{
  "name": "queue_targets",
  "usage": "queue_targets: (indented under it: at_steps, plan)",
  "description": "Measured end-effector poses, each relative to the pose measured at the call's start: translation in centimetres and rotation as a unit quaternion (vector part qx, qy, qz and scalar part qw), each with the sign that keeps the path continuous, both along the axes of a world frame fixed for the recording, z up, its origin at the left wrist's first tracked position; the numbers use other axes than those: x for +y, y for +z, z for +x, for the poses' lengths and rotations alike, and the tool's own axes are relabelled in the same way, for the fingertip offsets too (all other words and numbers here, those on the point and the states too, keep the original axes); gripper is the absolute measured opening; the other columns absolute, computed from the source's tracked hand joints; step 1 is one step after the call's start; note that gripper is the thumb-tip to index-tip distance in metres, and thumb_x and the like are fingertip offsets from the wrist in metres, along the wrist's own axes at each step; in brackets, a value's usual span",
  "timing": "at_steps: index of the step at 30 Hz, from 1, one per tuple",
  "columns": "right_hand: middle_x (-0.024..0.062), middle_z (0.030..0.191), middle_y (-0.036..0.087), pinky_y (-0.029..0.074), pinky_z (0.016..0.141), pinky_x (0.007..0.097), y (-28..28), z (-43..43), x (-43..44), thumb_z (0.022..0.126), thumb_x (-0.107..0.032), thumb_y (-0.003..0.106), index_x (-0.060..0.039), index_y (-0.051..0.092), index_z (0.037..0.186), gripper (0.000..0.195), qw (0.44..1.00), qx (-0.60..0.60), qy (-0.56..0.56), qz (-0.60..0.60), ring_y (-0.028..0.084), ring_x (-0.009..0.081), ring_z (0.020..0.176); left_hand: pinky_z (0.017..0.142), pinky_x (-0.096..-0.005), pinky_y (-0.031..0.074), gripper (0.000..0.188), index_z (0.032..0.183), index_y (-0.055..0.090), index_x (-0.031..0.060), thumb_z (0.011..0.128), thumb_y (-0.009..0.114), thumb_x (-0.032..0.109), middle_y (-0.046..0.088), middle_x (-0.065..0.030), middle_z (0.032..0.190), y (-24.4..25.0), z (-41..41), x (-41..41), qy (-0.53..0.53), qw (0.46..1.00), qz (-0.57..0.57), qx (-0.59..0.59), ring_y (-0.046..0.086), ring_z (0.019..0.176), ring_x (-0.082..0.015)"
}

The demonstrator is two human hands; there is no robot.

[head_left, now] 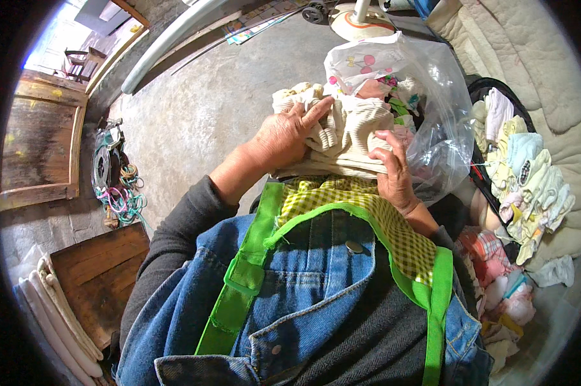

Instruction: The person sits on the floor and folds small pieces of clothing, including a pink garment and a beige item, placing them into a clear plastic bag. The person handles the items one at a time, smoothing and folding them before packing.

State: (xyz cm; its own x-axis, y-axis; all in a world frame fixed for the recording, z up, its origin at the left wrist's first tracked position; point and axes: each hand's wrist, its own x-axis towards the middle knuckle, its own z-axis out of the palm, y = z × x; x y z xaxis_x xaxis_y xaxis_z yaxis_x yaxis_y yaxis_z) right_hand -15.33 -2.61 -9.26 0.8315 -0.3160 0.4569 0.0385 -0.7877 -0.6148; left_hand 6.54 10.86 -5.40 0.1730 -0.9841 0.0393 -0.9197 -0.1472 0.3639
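A cream ribbed cloth garment, partly bunched, lies across my lap over the yellow-and-white checked apron. My left hand rests on its folded left part, fingers spread over the cloth; whether they pinch it is not clear. At the garment's right edge is my right hand, its thumb and fingers curled around the fabric's border. Just beyond and to the right stands a clear plastic bag with a cherry print, holding several colourful cloth pieces.
Small pale garments are piled on a padded quilt at the right, and more clothes lie below them. A fan base stands beyond the bag. Cords hang at the left near a wooden door.
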Motion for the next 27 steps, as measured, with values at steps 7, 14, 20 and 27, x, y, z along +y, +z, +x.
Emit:
queue_targets:
  at_steps: [7, 14, 20, 27]
  plan:
    - [0.0174, 0.114, 0.044, 0.032, 0.098, 0.0405, -0.2, -0.2, 0.6, 0.066, 0.014, 0.045, 0.0002, 0.048, 0.114, 0.050, 0.995, -0.033, -0.030, 0.086, 0.043, 0.0323, 0.111, 0.066, -0.0416, 0.053, 0.077, 0.140, 0.031, 0.0269, 0.072, 0.063, 0.010, 0.054, -0.0213, 0.097, 0.3, -0.7, 0.3, -0.065, 0.997, 0.011, -0.042, 0.062, 0.076, -0.0349]
    - [0.0186, 0.115, 0.043, 0.034, 0.097, 0.0407, 2.8, -0.3, 0.2, 0.070, 0.010, 0.049, -0.0036, 0.052, 0.111, 0.044, 1.000, -0.022, 0.007, 0.010, 0.043, 0.0347, 0.112, 0.071, -0.0428, 0.051, 0.059, 0.133, 0.041, 0.0182, 0.076, 0.057, 0.013, 0.052, -0.0207, 0.105, 0.2, -1.2, -1.1, -0.044, 0.997, 0.034, -0.046, 0.058, 0.092, -0.0366]
    - [0.0174, 0.122, 0.042, 0.037, 0.096, 0.0399, 3.9, 1.8, -0.3, 0.066, 0.011, 0.055, -0.0066, 0.054, 0.106, 0.044, 0.994, -0.013, 0.084, -0.069, 0.045, 0.0335, 0.114, 0.095, -0.0472, 0.036, 0.053, 0.127, 0.042, 0.0027, 0.077, 0.053, 0.014, 0.041, -0.0247, 0.125, -3.3, -4.0, 0.5, -0.016, 0.986, -0.072, -0.149, 0.042, 0.118, -0.0376]
    - [0.0176, 0.121, 0.041, 0.037, 0.097, 0.0409, 3.8, 1.8, -0.4, 0.071, 0.011, 0.055, -0.0047, 0.053, 0.104, 0.037, 0.997, -0.033, 0.058, -0.047, 0.044, 0.0338, 0.114, 0.101, -0.0419, 0.034, 0.096, 0.143, 0.016, 0.0092, 0.061, 0.066, 0.008, 0.039, -0.0236, 0.133, -1.3, -1.6, 1.5, -0.035, 0.976, -0.058, 0.205, 0.042, 0.123, -0.0362]
